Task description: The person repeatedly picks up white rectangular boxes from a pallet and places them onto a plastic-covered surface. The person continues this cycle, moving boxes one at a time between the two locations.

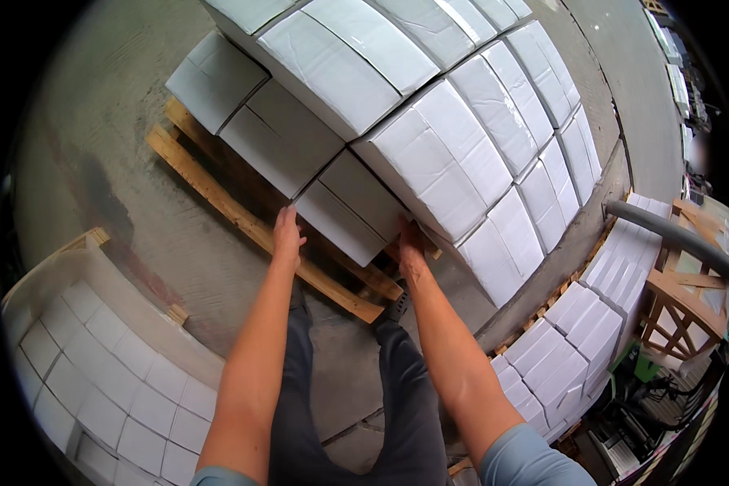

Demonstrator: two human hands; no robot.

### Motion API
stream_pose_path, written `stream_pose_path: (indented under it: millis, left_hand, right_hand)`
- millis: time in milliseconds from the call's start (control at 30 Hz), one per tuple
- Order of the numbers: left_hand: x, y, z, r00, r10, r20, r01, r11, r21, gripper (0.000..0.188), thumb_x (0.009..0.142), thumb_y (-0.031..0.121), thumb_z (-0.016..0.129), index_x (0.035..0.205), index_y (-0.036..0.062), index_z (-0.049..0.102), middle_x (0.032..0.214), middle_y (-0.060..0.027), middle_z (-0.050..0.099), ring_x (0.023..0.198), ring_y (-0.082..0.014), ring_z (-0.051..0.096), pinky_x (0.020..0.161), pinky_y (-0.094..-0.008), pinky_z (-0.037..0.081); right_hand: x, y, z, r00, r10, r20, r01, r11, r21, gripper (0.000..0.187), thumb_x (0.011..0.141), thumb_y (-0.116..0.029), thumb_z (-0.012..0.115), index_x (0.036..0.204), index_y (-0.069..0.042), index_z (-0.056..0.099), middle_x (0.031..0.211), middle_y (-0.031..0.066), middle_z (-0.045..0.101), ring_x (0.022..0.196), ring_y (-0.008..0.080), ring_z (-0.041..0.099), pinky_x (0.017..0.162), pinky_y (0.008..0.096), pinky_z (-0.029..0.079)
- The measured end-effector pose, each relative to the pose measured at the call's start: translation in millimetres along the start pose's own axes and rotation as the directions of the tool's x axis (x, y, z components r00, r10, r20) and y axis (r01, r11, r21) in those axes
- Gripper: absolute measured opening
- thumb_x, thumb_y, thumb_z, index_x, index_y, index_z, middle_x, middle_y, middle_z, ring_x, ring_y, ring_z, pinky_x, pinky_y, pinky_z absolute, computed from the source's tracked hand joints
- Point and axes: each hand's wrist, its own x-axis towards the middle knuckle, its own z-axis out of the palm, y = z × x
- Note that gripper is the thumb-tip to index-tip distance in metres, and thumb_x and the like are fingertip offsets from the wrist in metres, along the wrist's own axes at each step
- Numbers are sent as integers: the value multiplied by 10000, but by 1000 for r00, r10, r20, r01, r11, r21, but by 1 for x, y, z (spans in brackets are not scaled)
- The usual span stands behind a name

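A white carton [344, 212] sits at the near end of the lower layer on a wooden pallet [219, 198]. My left hand [287, 235] is by its left corner, fingers stretched out and apart; whether they touch the cardboard I cannot tell. At the carton's right side, close to the neighbouring stack, is my right hand [411, 247]. Its fingers reach forward and are partly lost in shadow. Neither hand shows a closed grasp. Two more cartons, a middle one [279, 138] and a far one [216, 79], continue this row to the upper left.
Taller stacked white cartons [445, 154] rise beside the row. Lower left, more cartons [105, 356] stand behind a pale sheet [130, 283]. Flat white stacks [571, 340], a grey tube [672, 235] and a wooden crate [680, 304] are at right. My legs [409, 389] are close to the pallet's end.
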Motion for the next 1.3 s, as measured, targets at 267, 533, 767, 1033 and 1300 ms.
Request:
stream_pose_path:
  millis: [267, 533, 767, 1033, 1300]
  left_hand:
    - [51, -43, 3, 934, 324, -153, -259, 906, 335, 733, 901, 558, 418, 1269, -76, 411, 1253, -244, 497, 1175, -328, 466, 951, -369, 372]
    - [48, -63, -24, 935, 329, -129, -302, 933, 194, 690, 910, 565, 404, 1284, -13, 448, 1261, -155, 500, 1161, -255, 460, 973, -341, 345]
    - [49, -86, -64, 998, 0, 57, 22, 926, -377, 670, 908, 550, 405, 1366, 65, 340, 1372, -103, 397, 1212, -271, 415, 978, -424, 342]
    - [64, -61, -59, 974, -227, 22, 214, 874, -436, 559, 864, 472, 513, 1246, 65, 468, 1271, -91, 498, 1127, -269, 486, 943, -429, 385]
    - [69, -89, -67, 973, -231, -16, 152, 691, -706, 388, 880, 349, 500, 1140, 64, 549, 1172, -91, 570, 1077, -254, 513, 932, -441, 384]
  right_hand:
    - [4, -5, 36, 993, 58, -104, -41, 987, 157, 878, 809, -534, 603, 1427, -50, 210, 1418, 72, 318, 1265, 201, 334, 1026, 331, 275]
    - [-49, -18, 56, 966, -189, -179, 222, 957, 189, 743, 858, -491, 539, 1381, -13, 313, 1382, 130, 384, 1257, 244, 366, 1036, 359, 278]
    - [-14, 31, 24, 952, 210, 220, -272, 913, 303, 504, 863, -402, 557, 1219, -52, 488, 1156, 70, 537, 1066, 191, 492, 939, 327, 358]
    - [49, 33, 51, 968, -73, 239, 28, 982, 188, 485, 868, -357, 559, 1221, -29, 501, 1137, 88, 526, 1028, 193, 476, 921, 325, 366]
    - [17, 9, 62, 974, -136, 184, 88, 965, 246, 448, 867, -308, 554, 1191, 0, 520, 1120, 82, 541, 1012, 182, 491, 916, 314, 374]
